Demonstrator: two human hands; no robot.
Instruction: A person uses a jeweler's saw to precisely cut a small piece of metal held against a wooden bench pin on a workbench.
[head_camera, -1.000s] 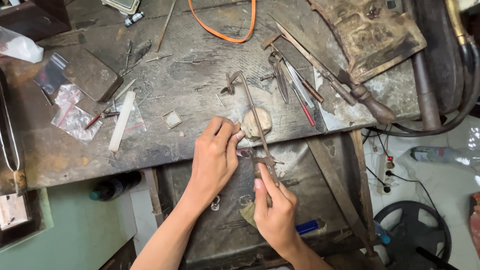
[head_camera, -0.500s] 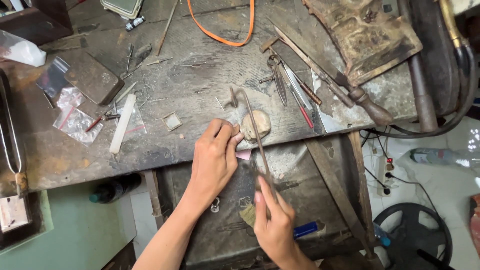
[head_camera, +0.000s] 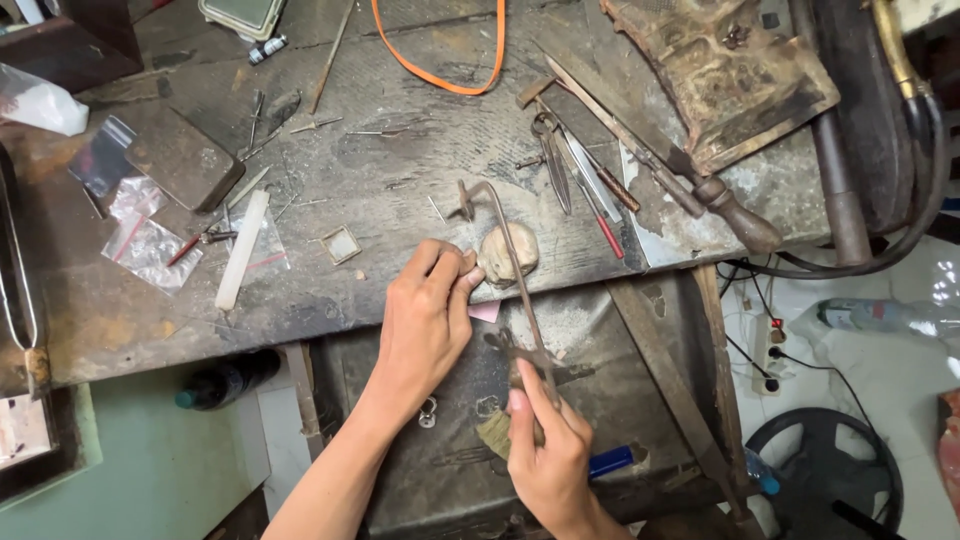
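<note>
Saw frame (head_camera: 512, 270), a thin jeweller's one, runs from the table's near edge down to the right hand (head_camera: 548, 455), whose grip is closed round its handle. Its far end lies beside a pale rounded peg block (head_camera: 508, 252) at that edge. The left hand (head_camera: 425, 320) has its fingertips pinched shut on something small against the block; what it is I cannot tell. By my reading the sawing is under way, and how much of the cut is made cannot be seen.

By count, largest first: one worn table (head_camera: 400, 180), one rusty metal block (head_camera: 725, 75) far right, one orange strap (head_camera: 440, 70), one wooden-handled file (head_camera: 660, 165), one dark flat slab (head_camera: 180, 160), two clear plastic bags (head_camera: 150, 245) left, one white stick (head_camera: 242, 250), one small square tile (head_camera: 341, 244).
</note>
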